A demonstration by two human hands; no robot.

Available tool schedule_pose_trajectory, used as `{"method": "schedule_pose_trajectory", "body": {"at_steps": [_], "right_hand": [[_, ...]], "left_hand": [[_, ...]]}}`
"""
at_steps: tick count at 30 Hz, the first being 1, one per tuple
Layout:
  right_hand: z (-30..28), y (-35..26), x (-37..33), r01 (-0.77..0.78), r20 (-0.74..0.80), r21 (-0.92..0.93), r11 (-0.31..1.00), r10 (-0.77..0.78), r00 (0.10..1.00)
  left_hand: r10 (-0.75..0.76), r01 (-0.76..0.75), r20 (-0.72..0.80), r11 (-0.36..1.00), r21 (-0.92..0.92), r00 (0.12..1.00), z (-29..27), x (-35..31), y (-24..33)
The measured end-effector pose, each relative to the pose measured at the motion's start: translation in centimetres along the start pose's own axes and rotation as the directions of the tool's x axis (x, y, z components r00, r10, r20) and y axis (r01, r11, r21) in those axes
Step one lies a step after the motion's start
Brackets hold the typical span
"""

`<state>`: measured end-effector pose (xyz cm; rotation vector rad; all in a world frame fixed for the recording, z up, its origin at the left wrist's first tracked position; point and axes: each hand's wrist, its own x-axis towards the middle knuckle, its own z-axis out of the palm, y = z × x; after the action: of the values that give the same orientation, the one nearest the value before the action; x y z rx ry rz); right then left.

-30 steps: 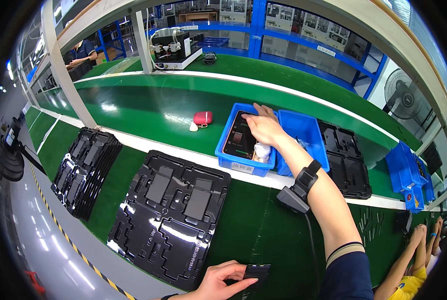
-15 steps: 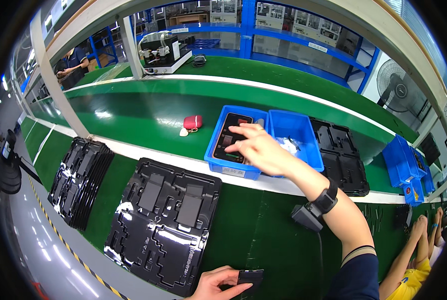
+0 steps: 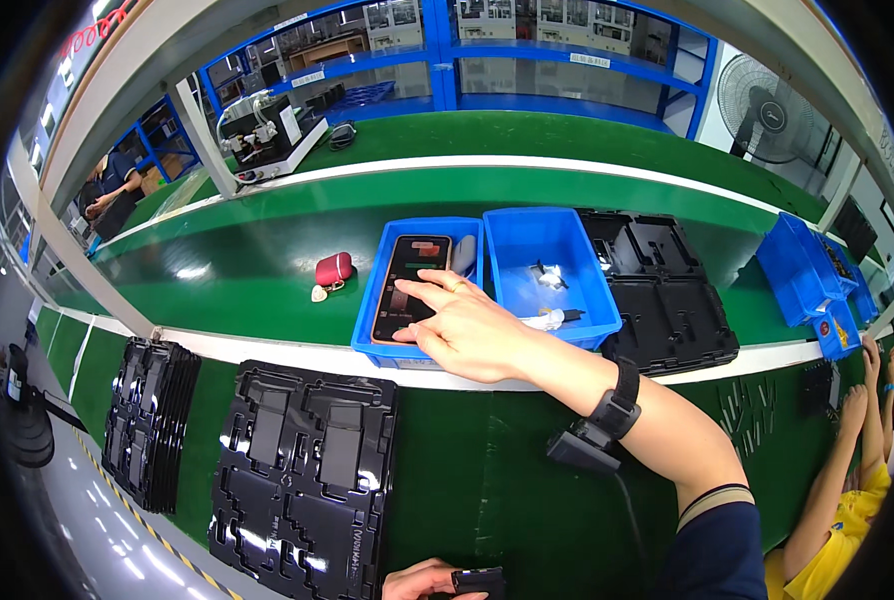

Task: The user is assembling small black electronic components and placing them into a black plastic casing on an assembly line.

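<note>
My right hand [image 3: 472, 330] reaches over a smartphone [image 3: 403, 300], fingers stretched out and fingertips at its lit screen. The phone leans inside a blue bin [image 3: 367, 345]. A black strap with a boxy black module [image 3: 585, 450] circles my right wrist. At the bottom edge my left hand [image 3: 417, 580] pinches a small black rectangular part [image 3: 480, 582], partly cut off by the picture's edge. Left of it lies a black moulded tray [image 3: 297, 490] with dark grey rectangular blocks [image 3: 341, 452] in its upper pockets.
Beside the phone's bin stands another blue bin [image 3: 607, 310] with small bagged parts. Black trays lie right [image 3: 667, 310] and stacked left [image 3: 147, 425]. A red earphone case [image 3: 334, 268] sits on the green bench. Blue bins [image 3: 792, 270] and another person's arms [image 3: 837, 470] are at right.
The view has shifted, so the bins and trays appear further left. My right hand stays over the phone, its fingers moved slightly on the screen. My left hand appears lower, still holding the black part.
</note>
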<state>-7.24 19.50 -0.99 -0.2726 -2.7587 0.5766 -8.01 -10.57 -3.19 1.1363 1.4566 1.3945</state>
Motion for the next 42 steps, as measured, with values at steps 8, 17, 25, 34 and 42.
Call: {"method": "schedule_pose_trajectory", "body": {"at_steps": [8, 17, 25, 34, 42], "right_hand": [[0.3, 0.2, -0.1, 0.006, -0.016, -0.038, 0.999, -0.006, 1.0], [0.3, -0.1, 0.2, 0.007, -0.024, -0.031, 0.999, -0.007, 1.0], [0.5, 0.1, 0.7, -0.047, 0.002, 0.01, 0.999, 0.047, 0.999], [1.3, -0.2, 1.4, -0.035, -0.035, -0.077, 0.996, 0.033, 0.999], [-1.6, 0.4, -0.8, -0.059, -0.073, 0.097, 0.994, 0.066, 0.995]], "left_hand": [[0.01, -0.01, 0.001, 0.999, 0.047, 1.0, 0.1, 0.2, 0.1], [-0.011, 0.011, 0.003, 0.999, 0.04, 1.0, 0.1, -0.2, 0.2], [-0.034, 0.033, 0.02, 0.999, 0.011, 0.999, -0.2, -0.3, -0.4], [-0.027, 0.027, 0.036, 1.0, 0.005, 0.999, -0.3, -0.3, -0.3], [-0.009, 0.01, 0.034, 1.0, -0.02, 0.999, -0.3, -0.4, -0.4]]}}
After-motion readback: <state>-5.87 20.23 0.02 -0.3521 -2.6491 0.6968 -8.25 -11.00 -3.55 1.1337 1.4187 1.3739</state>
